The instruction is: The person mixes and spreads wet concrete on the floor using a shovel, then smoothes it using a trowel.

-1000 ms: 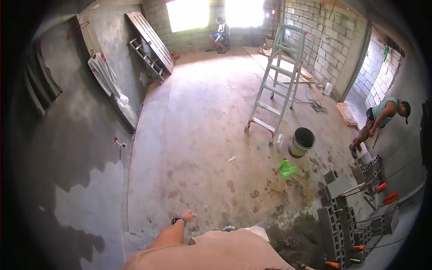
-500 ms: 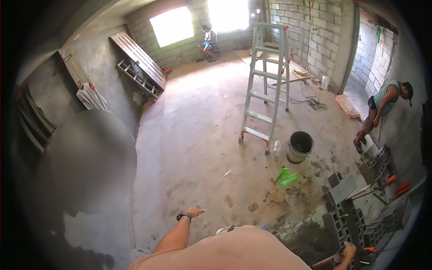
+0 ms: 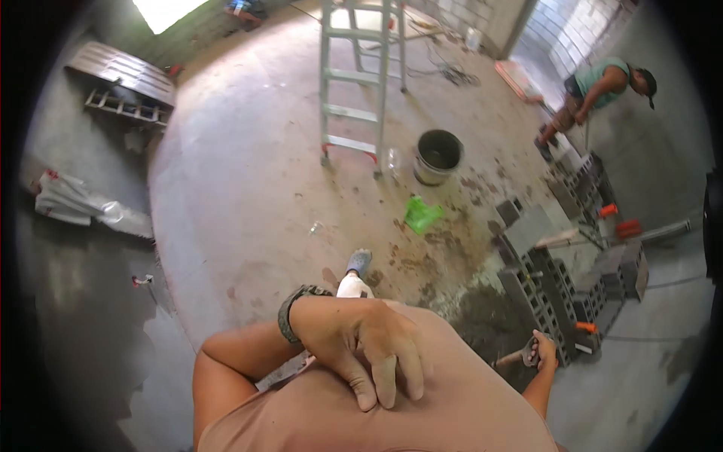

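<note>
The fingers (image 3: 384, 373) of my left hand (image 3: 369, 343) lay loosely spread, flat on my shirt (image 3: 422, 414), holding nothing. A dark watch (image 3: 290, 313) circled that wrist. My right hand (image 3: 544, 352) was curled tight round a wooden tool handle (image 3: 512, 358), low beside the stacked grey blocks (image 3: 561, 297) and a patch of wet mortar (image 3: 489, 324) on the floor (image 3: 248, 188). Farther off stood a bucket (image 3: 438, 156) and a ladder (image 3: 354, 83).
</note>
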Action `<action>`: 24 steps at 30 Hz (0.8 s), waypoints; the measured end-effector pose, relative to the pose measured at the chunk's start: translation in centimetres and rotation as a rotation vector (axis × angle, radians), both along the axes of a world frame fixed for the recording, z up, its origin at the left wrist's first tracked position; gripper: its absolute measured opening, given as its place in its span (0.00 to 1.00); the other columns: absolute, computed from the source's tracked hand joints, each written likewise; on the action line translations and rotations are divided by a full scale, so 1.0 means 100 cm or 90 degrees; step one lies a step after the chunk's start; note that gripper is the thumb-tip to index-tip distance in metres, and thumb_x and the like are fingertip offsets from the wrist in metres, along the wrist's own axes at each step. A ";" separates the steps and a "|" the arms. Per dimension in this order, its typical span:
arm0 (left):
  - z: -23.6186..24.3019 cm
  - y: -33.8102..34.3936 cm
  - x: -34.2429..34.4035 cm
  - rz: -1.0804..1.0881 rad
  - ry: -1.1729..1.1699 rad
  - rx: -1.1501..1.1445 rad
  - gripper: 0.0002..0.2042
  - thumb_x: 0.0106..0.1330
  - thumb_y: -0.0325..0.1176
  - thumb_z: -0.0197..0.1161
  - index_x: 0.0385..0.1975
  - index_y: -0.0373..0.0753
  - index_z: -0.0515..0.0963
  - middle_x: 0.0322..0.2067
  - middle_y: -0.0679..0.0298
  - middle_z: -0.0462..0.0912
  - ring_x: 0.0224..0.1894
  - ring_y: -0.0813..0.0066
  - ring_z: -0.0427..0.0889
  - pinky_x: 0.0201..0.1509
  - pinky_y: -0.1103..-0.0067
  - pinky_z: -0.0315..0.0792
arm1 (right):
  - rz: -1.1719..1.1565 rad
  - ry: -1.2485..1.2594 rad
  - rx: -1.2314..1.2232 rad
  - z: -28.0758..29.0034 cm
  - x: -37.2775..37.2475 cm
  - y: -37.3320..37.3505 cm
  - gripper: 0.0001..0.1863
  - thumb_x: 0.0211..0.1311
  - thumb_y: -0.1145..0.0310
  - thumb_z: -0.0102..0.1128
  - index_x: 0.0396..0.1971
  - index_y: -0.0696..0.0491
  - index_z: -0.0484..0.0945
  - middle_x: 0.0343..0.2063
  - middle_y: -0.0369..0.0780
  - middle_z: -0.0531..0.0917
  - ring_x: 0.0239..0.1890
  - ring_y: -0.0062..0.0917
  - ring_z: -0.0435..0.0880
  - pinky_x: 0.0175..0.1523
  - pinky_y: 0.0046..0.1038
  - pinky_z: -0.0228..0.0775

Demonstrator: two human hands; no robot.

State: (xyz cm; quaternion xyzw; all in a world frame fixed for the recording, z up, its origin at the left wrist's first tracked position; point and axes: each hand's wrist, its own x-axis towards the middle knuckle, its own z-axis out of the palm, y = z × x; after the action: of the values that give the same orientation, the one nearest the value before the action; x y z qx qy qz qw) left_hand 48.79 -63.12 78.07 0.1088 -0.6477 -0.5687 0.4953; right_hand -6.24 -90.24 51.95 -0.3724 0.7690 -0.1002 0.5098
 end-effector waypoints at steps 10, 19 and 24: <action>-0.001 -0.126 0.090 0.074 0.265 0.012 0.06 0.63 0.33 0.69 0.30 0.39 0.79 0.34 0.59 0.85 0.42 0.59 0.84 0.56 0.61 0.73 | -0.286 0.234 -0.223 0.063 -0.101 0.272 0.19 0.59 0.54 0.68 0.18 0.47 0.70 0.11 0.30 0.66 0.09 0.18 0.61 0.14 0.24 0.51; -0.001 -0.142 0.047 -0.223 0.124 -0.114 0.12 0.62 0.38 0.65 0.39 0.38 0.76 0.36 0.56 0.82 0.43 0.56 0.83 0.47 0.63 0.74 | -0.711 0.258 -0.263 0.079 0.054 0.421 0.17 0.60 0.55 0.68 0.22 0.47 0.73 0.14 0.30 0.70 0.12 0.16 0.65 0.18 0.24 0.57; -0.122 -0.188 0.032 -0.456 -0.012 -0.216 0.16 0.67 0.44 0.64 0.46 0.40 0.80 0.40 0.63 0.84 0.43 0.59 0.83 0.56 0.69 0.72 | -0.507 0.328 -0.237 -0.019 0.140 0.433 0.14 0.58 0.67 0.65 0.45 0.51 0.86 0.43 0.44 0.86 0.43 0.38 0.83 0.51 0.37 0.73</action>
State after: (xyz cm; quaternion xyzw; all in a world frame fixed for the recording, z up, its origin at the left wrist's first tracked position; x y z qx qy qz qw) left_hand 51.98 -81.93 65.90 -0.2022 -0.7338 -0.5894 0.2708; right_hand 7.78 -46.93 50.03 -0.1472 0.9212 -0.3269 0.1510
